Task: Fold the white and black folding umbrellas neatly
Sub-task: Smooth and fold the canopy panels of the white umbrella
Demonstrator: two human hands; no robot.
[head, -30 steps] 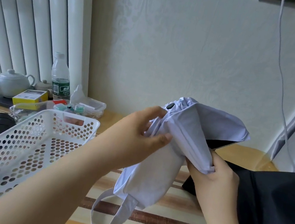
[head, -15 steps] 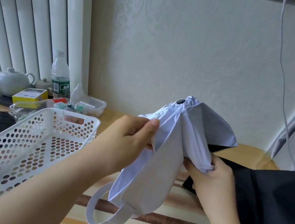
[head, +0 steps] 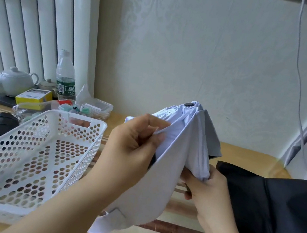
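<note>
The white umbrella (head: 179, 151) is being held above the worktop (head: 243, 159). Left hand (head: 133, 145) fingers are pinching a canopy panel; right hand (head: 204, 195) is gripping the gathered folds. Pleating is under way; wrapping and strapping appear next. The black umbrella (head: 275, 209) is lying unfolded alongside.

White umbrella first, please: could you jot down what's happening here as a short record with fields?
white umbrella: held up above the table, canopy loosely gathered, strap hanging at the bottom
left hand: pinches a fold of the white fabric
right hand: grips the bunched lower folds
black umbrella: lies on the table at the right, not yet folded
white basket: on the left, nothing in it
behind basket: teapot, water bottle
</note>
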